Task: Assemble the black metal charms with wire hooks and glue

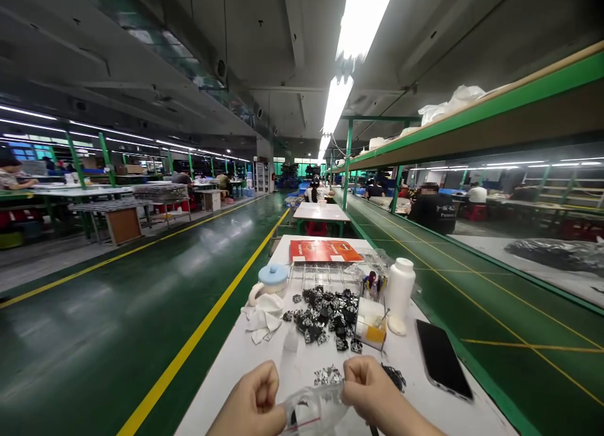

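Both my hands are at the bottom edge of the head view, over the near end of a white table (245, 367). My left hand (252, 403) and my right hand (372, 395) are closed in pinches on the two sides of a small clear plastic bag (314, 409) held between them. Something dark shows inside the bag. Just beyond my fingers lies a small cluster of shiny little parts (328, 376). Further back a bigger heap of small black and silver parts (325, 319) is spread on the table.
A black phone (442, 358) lies at the right. A white bottle (399, 291), a small clear box (370, 326), a lidded cup (271, 282), crumpled white tissue (262, 319) and a red packet (323, 251) stand further back. A green conveyor (472, 297) runs alongside; other people sit at distant tables.
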A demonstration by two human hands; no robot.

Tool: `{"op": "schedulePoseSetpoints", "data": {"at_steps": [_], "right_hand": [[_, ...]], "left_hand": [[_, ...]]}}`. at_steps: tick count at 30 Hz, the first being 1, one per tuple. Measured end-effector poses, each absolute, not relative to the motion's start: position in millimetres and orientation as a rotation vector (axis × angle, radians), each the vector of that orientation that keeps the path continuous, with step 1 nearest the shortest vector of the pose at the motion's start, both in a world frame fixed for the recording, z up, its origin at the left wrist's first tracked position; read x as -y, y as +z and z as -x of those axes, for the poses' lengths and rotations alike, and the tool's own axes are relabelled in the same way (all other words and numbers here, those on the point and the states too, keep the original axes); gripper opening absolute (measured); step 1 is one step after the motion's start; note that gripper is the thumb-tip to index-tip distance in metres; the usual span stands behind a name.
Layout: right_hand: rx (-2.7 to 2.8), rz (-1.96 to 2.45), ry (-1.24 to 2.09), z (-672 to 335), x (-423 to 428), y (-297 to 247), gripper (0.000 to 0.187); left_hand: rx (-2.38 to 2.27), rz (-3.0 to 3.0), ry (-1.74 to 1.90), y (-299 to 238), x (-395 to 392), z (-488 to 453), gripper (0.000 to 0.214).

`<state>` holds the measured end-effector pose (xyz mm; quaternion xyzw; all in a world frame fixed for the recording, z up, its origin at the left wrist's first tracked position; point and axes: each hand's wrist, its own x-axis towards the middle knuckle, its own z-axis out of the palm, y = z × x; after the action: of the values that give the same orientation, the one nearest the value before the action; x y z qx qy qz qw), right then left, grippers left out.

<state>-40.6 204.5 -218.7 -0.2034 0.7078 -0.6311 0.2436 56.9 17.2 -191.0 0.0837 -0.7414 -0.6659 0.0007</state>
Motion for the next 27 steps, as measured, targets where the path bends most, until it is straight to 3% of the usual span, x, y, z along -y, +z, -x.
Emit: {"op": "schedulePoseSetpoints", "data": {"at_steps": [6,9,13,16,21,25,27], "right_hand": [[-2.206,0.812,-1.615,30.4,-218.1,-180.1,0.022],[-2.308,1.023,-1.56,11.4,-220.2,-157.2,0.019],[-2.339,1.608,-0.914,-7.1,-218.1,-148.9,0.034],[-2.452,1.49,-0.591,-6.9,-216.6,-155.3,0.046],[-2.45,1.334,-0.567,12.4,-218.7,-164.1,0.036],[-2.47,1.264,-0.525,28.6,-220.1,-166.7,0.012],[-2.457,1.242,-0.52,34.2,-221.5,-166.3,0.009]], "left_hand": [[2.444,-0.266,-2.061,-178.1,-30.4,-53.6,0.006],[2.414,-0.257,-2.118,-177.5,-37.0,-50.0,0.013],[2.339,-0.247,-2.169,-178.4,-42.8,-46.4,0.019],[2.306,-0.221,-2.221,-180.4,-45.5,-44.0,0.021],[2.236,-0.116,-2.296,-184.5,-39.2,-46.4,0.027],[2.204,-0.134,-2.233,-197.8,-18.3,-55.0,0.025],[2.228,-0.206,-2.15,-212.5,-8.9,-60.7,0.022]]}}
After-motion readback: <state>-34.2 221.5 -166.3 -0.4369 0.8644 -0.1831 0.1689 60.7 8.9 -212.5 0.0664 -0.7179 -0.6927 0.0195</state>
